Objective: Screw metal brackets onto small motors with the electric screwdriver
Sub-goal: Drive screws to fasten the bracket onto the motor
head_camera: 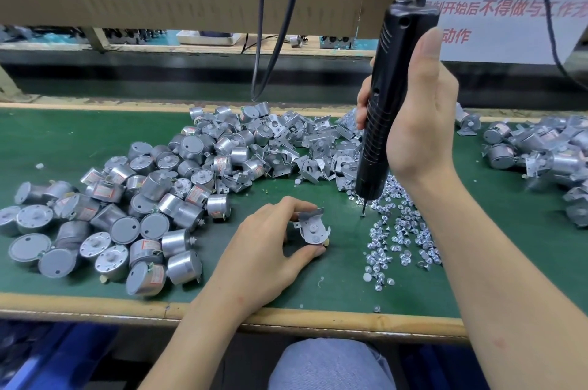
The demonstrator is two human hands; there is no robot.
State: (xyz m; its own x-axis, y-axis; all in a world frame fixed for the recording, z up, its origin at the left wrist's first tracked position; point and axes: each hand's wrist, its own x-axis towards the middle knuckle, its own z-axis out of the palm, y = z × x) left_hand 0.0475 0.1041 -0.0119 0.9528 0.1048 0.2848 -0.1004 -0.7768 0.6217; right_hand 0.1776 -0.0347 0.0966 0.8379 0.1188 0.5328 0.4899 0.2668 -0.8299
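So, motor: sits on the mat right at the left hand, bracket laid over its face, shaft end up. Makes sense, the screw holes have to face the driver.
Left hand: thumb and fingers curled round the motor, pinching it and the bracket together so nothing slips. Wrist sits low near the bench edge, forearm coming in from bottom left.
Right hand: wrapped round the driver mid-barrel, thumb pointing up along the body, fingers clenched round the far side. Forearm climbs steeply, wrist a bit cocked.
Driver: near upright, slightly tilted. Bit isn't on the motor. It's down at the near edge of the screws, right of the motor and apart from it. My guess is it's grabbing a screw; can't tell if one's on the tip.
Screws: spread loose under the driver hand, so it's a short hop to the motor.
Piles: bare motors on the left, loose brackets back middle, bracketed ones far right. Reads like a left-to-right flow.
Stage: bracket seated, not screwed down yet as far as I can see.
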